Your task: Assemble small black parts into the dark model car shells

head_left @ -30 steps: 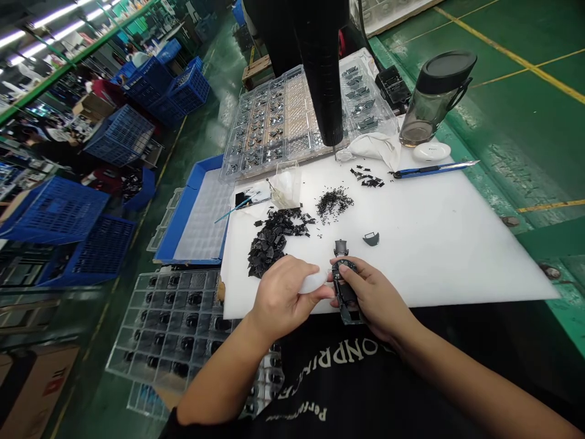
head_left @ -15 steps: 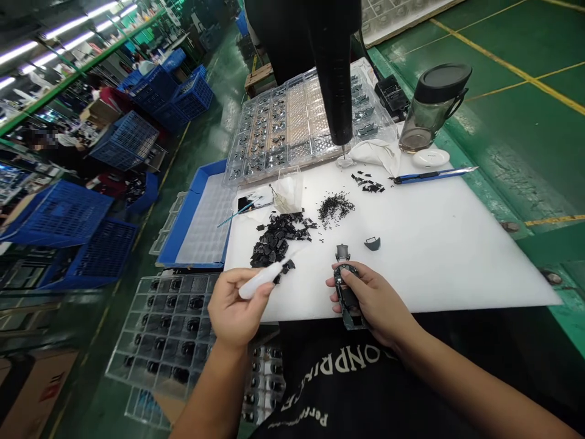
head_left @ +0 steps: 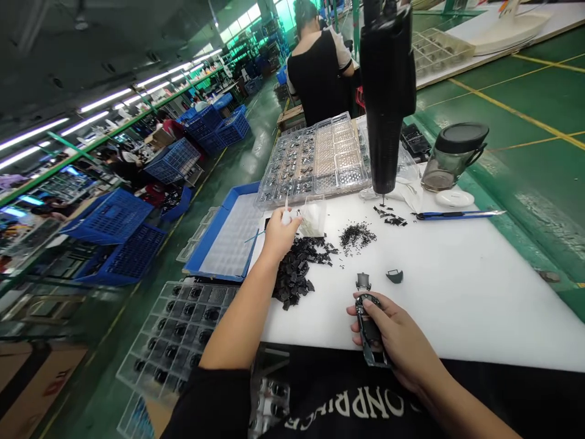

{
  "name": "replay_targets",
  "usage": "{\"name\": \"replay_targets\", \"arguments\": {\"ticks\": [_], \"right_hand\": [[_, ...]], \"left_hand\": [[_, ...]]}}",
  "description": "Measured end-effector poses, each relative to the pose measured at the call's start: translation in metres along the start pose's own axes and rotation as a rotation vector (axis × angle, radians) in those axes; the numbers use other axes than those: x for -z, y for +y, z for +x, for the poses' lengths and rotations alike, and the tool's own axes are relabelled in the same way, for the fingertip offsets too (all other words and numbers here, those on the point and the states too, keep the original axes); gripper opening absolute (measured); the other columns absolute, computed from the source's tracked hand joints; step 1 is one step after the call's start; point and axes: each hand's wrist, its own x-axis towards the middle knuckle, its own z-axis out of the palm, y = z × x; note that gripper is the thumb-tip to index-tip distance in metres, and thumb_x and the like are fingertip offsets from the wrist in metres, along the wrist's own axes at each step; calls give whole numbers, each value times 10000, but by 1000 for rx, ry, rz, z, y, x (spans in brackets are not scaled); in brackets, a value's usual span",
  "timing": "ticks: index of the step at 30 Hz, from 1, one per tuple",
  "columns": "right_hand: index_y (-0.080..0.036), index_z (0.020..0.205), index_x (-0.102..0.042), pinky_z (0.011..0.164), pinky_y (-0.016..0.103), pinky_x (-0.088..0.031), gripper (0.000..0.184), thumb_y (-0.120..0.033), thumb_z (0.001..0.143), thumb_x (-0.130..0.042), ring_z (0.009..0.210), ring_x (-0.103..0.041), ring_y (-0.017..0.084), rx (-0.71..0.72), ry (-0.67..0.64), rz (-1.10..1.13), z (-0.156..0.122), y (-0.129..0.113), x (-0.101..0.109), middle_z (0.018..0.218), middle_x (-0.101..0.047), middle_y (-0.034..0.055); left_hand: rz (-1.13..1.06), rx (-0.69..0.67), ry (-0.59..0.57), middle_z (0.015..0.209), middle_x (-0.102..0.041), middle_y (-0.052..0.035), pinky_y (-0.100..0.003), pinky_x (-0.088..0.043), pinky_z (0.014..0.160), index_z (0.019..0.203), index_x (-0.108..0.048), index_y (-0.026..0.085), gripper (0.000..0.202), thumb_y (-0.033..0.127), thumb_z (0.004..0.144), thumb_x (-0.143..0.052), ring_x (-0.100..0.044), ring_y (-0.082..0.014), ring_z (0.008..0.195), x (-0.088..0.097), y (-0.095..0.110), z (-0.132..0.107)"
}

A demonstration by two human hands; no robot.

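Hands well apart: left hand (head_left: 281,236) pinching white plastic tool (head_left: 286,216) beside clear cup (head_left: 314,218); right hand (head_left: 393,335) gripping dark plastic housing (head_left: 369,329) near worktop (head_left: 461,305) edge. Black scraps (head_left: 292,274) piled up; parts tray (head_left: 315,163) full.

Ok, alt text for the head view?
The right hand grips a dark plastic housing over a white plastic board; the left hand pinches a small white item above a heap of black plastic fragments.
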Motion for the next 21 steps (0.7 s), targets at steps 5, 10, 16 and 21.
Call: {"name": "replay_targets", "arguments": {"ticks": [5, 10, 16, 21], "right_hand": [[-235, 1124, -595, 650, 367, -570, 331, -472, 893, -614, 727, -631, 196, 20, 0, 16, -2, 4, 1, 977, -685, 76], [-226, 1113, -591, 643, 361, -573, 316, -463, 905, -599, 737, -631, 194, 37, -10, 6, -4, 2, -2, 971, -674, 68], [-218, 1106, -590, 626, 334, -575, 293, -439, 914, -589, 715, -630, 176, 17, -2, -15, -7, -4, -8, 946, -677, 58], [-226, 1102, -598, 640, 347, -582, 292, -441, 903, -594, 723, -649, 183, 35, -1, -46, -7, -4, -7, 961, -685, 55]], "left_hand": [[59, -43, -60, 764, -665, -30, -245, -459, 649, 870, -657, 137, 186, 311, 804, -645, -579, -133, 677, -14, -15, 22], [76, -165, 108, 823, -683, -24, -241, -482, 690, 927, -660, 161, 203, 341, 837, -633, -619, -140, 753, 14, 0, -8], [-143, -394, 33, 727, -685, -8, -223, -505, 605, 815, -644, 168, 201, 362, 865, -635, -611, -95, 596, 20, 55, -86], [-176, -306, -301, 773, -711, -35, -243, -535, 650, 838, -680, 183, 173, 353, 855, -660, -662, -139, 703, -4, 57, -118]]}}
